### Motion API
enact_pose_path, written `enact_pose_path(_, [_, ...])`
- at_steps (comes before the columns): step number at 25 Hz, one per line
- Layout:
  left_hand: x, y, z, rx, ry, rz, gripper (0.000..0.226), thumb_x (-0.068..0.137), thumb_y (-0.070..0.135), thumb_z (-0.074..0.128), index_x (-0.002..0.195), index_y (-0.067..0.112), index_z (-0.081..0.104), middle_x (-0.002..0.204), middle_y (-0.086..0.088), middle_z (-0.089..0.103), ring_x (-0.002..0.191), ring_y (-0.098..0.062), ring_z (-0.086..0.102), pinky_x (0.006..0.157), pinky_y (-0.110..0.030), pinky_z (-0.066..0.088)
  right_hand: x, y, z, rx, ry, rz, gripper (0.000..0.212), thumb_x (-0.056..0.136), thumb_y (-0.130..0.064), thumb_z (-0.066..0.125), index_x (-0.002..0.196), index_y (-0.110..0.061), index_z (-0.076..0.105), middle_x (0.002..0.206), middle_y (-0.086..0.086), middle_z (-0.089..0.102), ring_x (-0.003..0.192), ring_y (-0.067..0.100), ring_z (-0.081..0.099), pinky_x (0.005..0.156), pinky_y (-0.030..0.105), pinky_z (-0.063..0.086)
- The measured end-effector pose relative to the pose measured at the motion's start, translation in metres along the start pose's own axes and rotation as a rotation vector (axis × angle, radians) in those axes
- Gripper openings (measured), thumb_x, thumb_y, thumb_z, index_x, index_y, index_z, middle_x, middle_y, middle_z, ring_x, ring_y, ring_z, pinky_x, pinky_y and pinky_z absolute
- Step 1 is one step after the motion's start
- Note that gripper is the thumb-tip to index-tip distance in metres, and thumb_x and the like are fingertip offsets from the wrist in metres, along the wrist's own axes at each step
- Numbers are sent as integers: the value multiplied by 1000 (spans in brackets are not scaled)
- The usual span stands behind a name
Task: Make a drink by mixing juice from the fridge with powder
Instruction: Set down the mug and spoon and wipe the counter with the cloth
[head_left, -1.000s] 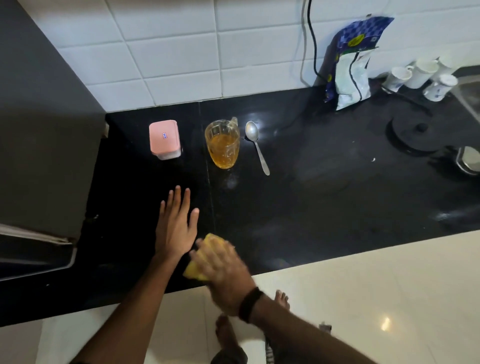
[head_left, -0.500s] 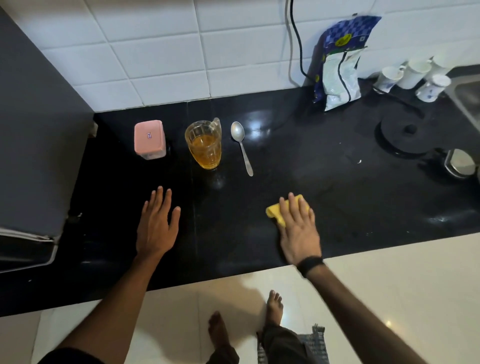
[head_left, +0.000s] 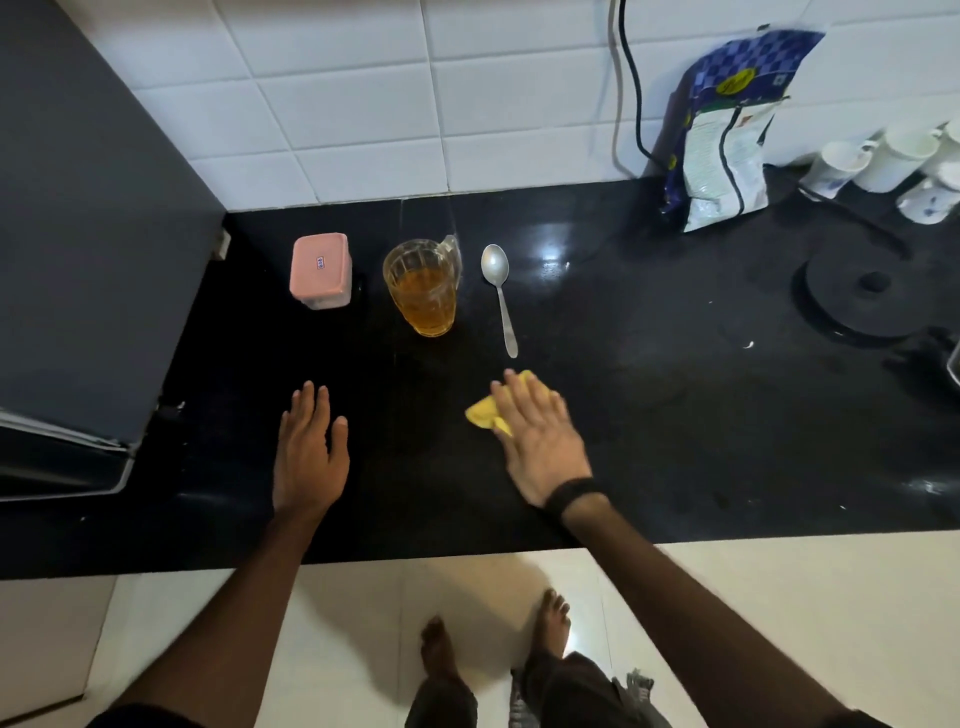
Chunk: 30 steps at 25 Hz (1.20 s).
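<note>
A glass mug (head_left: 423, 286) half full of amber juice stands on the black counter (head_left: 649, 415) near the wall. A closed pink-lidded container (head_left: 320, 270) sits to its left, and a metal spoon (head_left: 498, 296) lies to its right. My right hand (head_left: 540, 441) presses flat on a yellow cloth (head_left: 483, 413) just below the spoon's handle, fingers straight. My left hand (head_left: 310, 452) rests flat on the counter with fingers extended, below the pink container, holding nothing.
A dark grey fridge (head_left: 88, 234) stands at the left. A blue and white packet (head_left: 727, 135) leans on the tiled wall, with a black cable (head_left: 631, 88) beside it. White cups (head_left: 893, 161) and a round black base (head_left: 872, 291) are at the right.
My right hand swept the yellow cloth from the counter's front edge out to the right, then back left toward the spoon. My left hand stayed flat on the counter.
</note>
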<state>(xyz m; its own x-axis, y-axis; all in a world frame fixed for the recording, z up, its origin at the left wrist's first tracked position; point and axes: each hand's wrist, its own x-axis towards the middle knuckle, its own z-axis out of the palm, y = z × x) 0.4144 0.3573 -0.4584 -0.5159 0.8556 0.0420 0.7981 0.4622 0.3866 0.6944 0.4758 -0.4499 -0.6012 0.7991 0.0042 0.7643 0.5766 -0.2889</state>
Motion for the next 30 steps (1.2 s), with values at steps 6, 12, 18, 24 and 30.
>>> enact_pose_path(6, [-8,7,-10,-208,-21,-90,59,105,28,44,158,14,20,164,-8,21,151,-19,10,123,-43,15,-56,-101,39,81,-62,-144,72,87,-21,43,155,-22,18,163,5,11,150,27,3,117,58,17])
enact_pose_path(12, [13,-26,-41,-387,-48,-200,53,107,30,37,157,20,23,163,-8,23,151,-28,17,123,-44,15,32,-155,42,17,-182,-386,71,93,-25,52,155,-22,19,163,4,11,150,25,5,121,50,6])
enact_pose_path(18, [14,-48,-51,-434,-99,-129,52,107,33,38,156,18,29,161,-6,29,150,-23,21,123,-38,15,81,-163,40,-58,-114,-162,71,96,-33,43,156,-22,7,164,8,0,150,30,-5,121,52,5])
enact_pose_path(24, [38,-79,-60,-521,-155,-120,77,91,65,26,154,23,34,158,-3,37,148,-24,30,123,-44,22,46,-216,62,150,-226,-514,61,95,-26,53,151,-25,29,161,2,21,150,23,11,121,47,11])
enact_pose_path(30, [39,-84,-68,-532,-232,-89,76,90,65,29,154,24,32,159,1,36,147,-17,30,123,-40,22,155,-177,35,-69,-204,-86,60,103,-39,29,156,-25,6,164,2,-2,151,25,-4,122,48,5])
